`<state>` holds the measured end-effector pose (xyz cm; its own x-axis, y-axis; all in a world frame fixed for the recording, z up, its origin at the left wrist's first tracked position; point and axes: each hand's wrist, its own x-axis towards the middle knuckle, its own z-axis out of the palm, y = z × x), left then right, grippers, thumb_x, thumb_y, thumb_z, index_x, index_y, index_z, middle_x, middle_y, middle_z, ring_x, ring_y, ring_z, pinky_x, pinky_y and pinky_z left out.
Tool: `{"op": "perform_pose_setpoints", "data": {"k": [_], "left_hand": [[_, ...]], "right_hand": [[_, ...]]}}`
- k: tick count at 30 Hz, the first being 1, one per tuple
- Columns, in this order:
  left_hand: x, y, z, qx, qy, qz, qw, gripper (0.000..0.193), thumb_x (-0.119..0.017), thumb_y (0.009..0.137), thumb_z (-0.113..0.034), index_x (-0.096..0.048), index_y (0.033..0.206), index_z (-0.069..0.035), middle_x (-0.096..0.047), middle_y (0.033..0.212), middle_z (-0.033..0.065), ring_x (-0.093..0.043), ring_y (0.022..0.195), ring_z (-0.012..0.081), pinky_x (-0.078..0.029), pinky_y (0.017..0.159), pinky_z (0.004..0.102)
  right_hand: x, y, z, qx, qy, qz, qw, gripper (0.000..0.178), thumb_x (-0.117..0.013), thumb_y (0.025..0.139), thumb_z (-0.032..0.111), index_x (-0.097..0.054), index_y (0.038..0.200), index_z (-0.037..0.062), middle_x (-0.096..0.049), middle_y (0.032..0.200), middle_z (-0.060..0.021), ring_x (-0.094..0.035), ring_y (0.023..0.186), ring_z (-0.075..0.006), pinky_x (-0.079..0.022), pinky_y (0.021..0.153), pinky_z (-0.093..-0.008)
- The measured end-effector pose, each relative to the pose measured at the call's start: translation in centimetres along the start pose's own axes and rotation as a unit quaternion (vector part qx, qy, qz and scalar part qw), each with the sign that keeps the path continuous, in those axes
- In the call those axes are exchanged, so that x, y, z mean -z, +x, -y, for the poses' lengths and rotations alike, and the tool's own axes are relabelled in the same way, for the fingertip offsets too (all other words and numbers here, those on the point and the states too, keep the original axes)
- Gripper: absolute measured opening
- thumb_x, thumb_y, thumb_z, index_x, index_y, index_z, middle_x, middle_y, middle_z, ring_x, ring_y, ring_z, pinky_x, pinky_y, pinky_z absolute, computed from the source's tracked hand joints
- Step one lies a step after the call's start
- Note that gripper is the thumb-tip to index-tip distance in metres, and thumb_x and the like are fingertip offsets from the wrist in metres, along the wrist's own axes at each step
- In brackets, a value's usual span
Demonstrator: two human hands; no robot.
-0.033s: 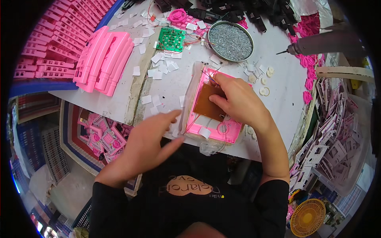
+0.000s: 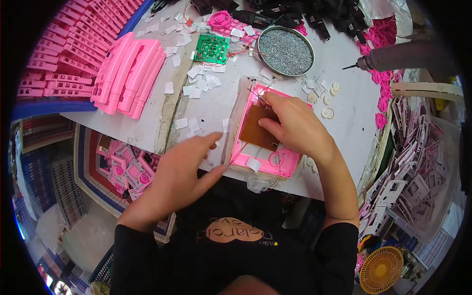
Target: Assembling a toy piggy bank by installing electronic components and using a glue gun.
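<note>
Nearest is a person's black shirt, with bare forearms reaching forward. The left hand hangs just left of a pink plastic shell, its thumb and forefinger spread apart; a small pale scrap shows by the forefinger, and I cannot tell whether it is held.

The shell lies open on the white counter, in front of the person. The right hand rests over it, thumb on a brown board inside, forefinger bent toward thin wires at the top; whether those fingers pinch a wire is hidden.

Only the left hand has just shifted slightly, its fingers now a little higher; shell and board look unmoved, so the work appears to sit with the right hand.

Farther off are scattered white paper squares, a green circuit board, a round tin of small metal pieces, then black parts.
</note>
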<state>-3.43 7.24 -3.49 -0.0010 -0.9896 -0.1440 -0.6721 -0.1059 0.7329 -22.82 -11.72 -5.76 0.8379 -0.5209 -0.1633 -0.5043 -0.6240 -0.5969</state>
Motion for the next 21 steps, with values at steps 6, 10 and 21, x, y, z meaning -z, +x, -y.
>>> {"op": "perform_pose_setpoints", "data": {"k": [6, 10, 21], "left_hand": [[-1.4, 1.0, 0.8, -0.052, 0.009, -0.037, 0.998, 0.048, -0.076, 0.082, -0.011, -0.059, 0.126, -0.002, -0.065, 0.095, 0.01, -0.061, 0.072, 0.0218, -0.049, 0.06, 0.0327], [-2.3, 1.4, 0.3, -0.042, -0.009, -0.047, 0.998, 0.047, -0.077, 0.082, -0.012, -0.057, 0.123, -0.001, -0.064, 0.09, 0.01, -0.058, 0.067, 0.0219, -0.047, 0.059, 0.0338], [-3.9, 3.5, 0.5, -0.231, 0.227, 0.014, 0.946, 0.065, -0.077, 0.08, -0.039, -0.058, 0.129, 0.0, -0.058, 0.129, 0.0152, -0.051, 0.132, 0.0282, -0.035, 0.105, 0.0502]], "right_hand": [[-0.3, 0.4, 0.3, -0.011, 0.016, 0.002, 1.0, 0.028, -0.072, 0.086, 0.012, -0.056, 0.104, -0.0024, -0.068, 0.091, -0.0238, -0.064, 0.091, -0.0447, -0.049, 0.076, -0.0503], [-0.6, 0.2, -0.3, 0.006, -0.001, -0.008, 1.0, 0.028, -0.071, 0.085, 0.011, -0.055, 0.103, -0.0029, -0.067, 0.09, -0.0242, -0.064, 0.089, -0.0447, -0.049, 0.076, -0.0506], [-0.2, -1.3, 1.4, -0.014, -0.143, -0.247, 0.958, 0.037, -0.079, 0.078, 0.01, -0.058, 0.107, 0.0008, -0.065, 0.1, -0.0168, -0.064, 0.096, -0.039, -0.051, 0.077, -0.045]]}}
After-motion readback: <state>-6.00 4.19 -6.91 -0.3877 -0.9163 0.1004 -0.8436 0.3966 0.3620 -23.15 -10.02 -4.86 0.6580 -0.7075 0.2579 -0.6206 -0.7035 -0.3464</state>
